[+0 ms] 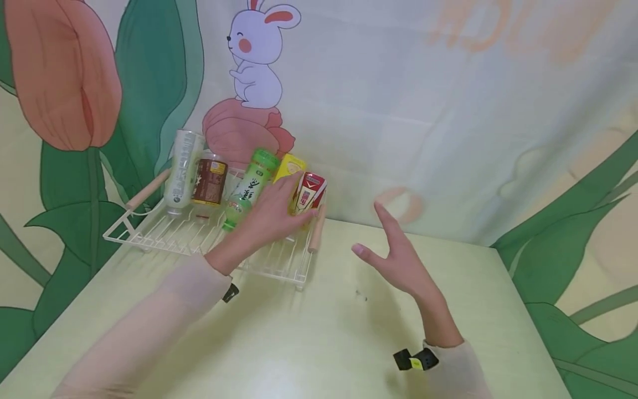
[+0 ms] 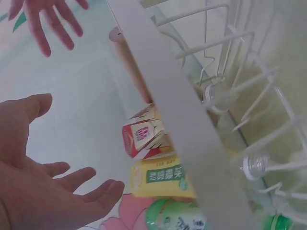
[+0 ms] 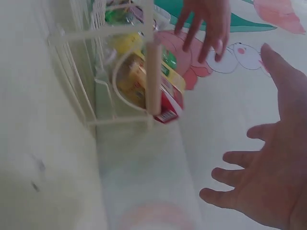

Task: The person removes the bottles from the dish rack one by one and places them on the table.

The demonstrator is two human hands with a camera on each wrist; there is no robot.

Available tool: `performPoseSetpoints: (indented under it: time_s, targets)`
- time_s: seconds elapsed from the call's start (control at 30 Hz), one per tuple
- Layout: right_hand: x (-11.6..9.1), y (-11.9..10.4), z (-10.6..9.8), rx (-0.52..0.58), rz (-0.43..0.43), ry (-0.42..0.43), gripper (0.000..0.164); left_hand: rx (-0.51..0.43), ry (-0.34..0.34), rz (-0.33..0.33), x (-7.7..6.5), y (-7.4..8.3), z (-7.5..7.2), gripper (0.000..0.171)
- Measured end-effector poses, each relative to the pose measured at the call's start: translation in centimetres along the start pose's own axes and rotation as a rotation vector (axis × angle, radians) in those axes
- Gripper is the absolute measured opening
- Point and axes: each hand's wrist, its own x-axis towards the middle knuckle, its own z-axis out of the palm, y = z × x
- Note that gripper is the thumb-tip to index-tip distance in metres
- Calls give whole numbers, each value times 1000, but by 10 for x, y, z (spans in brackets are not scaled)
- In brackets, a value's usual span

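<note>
My left hand (image 1: 271, 208) hovers over the right side of a white wire rack (image 1: 194, 246) with its fingers extended, holding nothing. In the left wrist view a gap separates that hand (image 2: 48, 187) from a red-and-cream drink carton (image 2: 144, 134) and a yellow drink carton (image 2: 163, 177). Right of the rack, my right hand (image 1: 406, 263) is raised above the table, thumb and fingers spread, with nothing in it. A green-capped bottle (image 1: 249, 191), a brown-labelled bottle (image 1: 210, 180) and a pale can-like container (image 1: 184, 172) lean in the rack. The left hand partly covers the cartons in the head view.
Wooden handles, one on the left (image 1: 148, 189) and one on the right (image 1: 317, 230), flank the rack. It stands on a pale table (image 1: 299, 343) against a printed cloth backdrop (image 1: 379, 100) with a rabbit and tulips. Small dark marks (image 1: 361, 295) show on the tabletop.
</note>
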Motion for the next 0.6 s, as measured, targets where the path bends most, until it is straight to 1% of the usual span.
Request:
performPoseSetpoints:
  time_s: [0.1,0.2,0.33,0.47,0.6]
  targets:
    - [12,3,27,153,57,41,89,-57,26,-52,11,-4,10,90]
    - [30,5,50,326,123,94,83,-101,43,-100,24,-8,22,89]
    - [47,4,76,509,188,136,79,-168,71,-122,34,-13,36,88]
    - [53,3,95,647,227,154,74,-223,77,-125,38,-20,48,82]
    - [56,7,111,717,241,132,69,-233,58,-138,37,-23,54,81]
